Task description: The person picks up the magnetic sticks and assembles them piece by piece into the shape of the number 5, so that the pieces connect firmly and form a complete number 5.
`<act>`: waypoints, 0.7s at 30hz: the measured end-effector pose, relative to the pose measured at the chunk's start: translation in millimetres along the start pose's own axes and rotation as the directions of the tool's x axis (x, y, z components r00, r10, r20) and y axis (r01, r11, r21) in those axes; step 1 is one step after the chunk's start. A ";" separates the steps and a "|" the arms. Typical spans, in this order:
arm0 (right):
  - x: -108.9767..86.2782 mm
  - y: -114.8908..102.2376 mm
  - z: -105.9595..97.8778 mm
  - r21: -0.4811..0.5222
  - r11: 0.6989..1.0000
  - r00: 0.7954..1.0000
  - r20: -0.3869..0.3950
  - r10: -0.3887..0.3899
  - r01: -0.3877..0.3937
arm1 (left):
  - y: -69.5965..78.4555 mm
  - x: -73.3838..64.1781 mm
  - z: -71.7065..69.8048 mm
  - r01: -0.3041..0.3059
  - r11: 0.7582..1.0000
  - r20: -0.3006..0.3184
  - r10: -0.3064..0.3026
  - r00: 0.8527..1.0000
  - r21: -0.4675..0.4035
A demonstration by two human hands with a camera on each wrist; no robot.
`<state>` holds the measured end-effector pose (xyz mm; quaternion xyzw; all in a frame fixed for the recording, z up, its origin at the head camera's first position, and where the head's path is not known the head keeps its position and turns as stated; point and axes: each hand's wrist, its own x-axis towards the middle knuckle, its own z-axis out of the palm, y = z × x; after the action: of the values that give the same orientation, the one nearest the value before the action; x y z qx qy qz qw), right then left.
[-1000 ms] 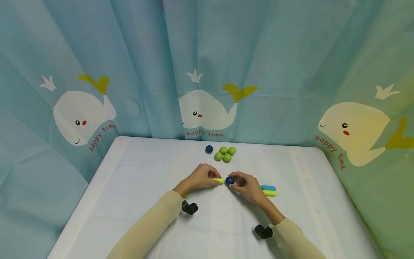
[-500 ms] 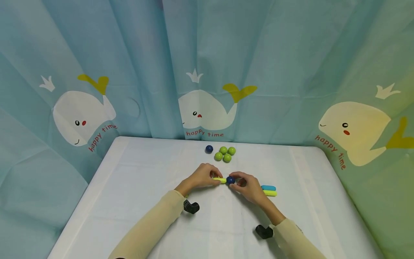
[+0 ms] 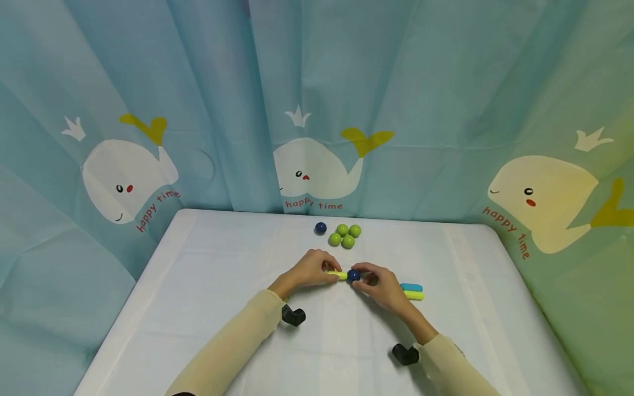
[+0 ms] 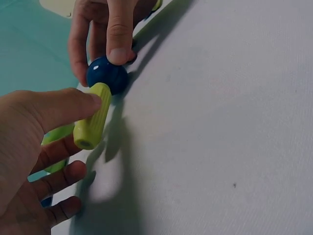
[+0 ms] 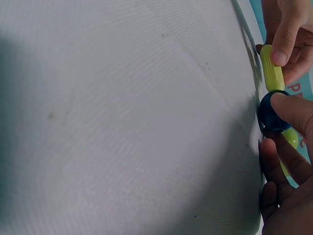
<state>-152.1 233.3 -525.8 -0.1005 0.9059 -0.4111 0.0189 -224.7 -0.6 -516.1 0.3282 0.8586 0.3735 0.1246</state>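
My left hand (image 3: 311, 268) pinches a short yellow-green ribbed rod (image 4: 96, 120) between thumb and fingers, its other fingers spread beneath in the left wrist view. Opposite it, my right hand (image 3: 380, 286) grips a dark blue ball (image 4: 108, 76) with thumb and fingertips. The rod's right end meets the ball, and the two line up between the hands. In the right wrist view the rod (image 5: 272, 71) sits directly against the ball (image 5: 270, 115). Part of the rod is covered by the left thumb.
Behind the hands lie a second dark blue ball (image 3: 320, 228) and several green balls (image 3: 348, 241). Beside the right wrist are a blue rod (image 3: 411, 287) and a yellow-green rod (image 3: 414, 296). A patterned curtain (image 3: 426, 110) hangs behind the white table (image 3: 208, 264).
My left hand has shifted slightly right, bringing the rod's end against the ball; a small gap showed there a second ago. My right hand has barely moved.
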 end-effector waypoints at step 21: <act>-0.8 0.5 -1.0 0.029 0.999 1.000 0.004 0.016 -0.016 | -17.5 3.7 -33.8 0.063 0.998 -0.315 -0.054 0.948 0.018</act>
<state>-151.6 234.5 -525.5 -0.0935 0.9005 -0.4239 0.0253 -251.3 -25.9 -505.2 0.2407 0.8821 0.4049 -0.0071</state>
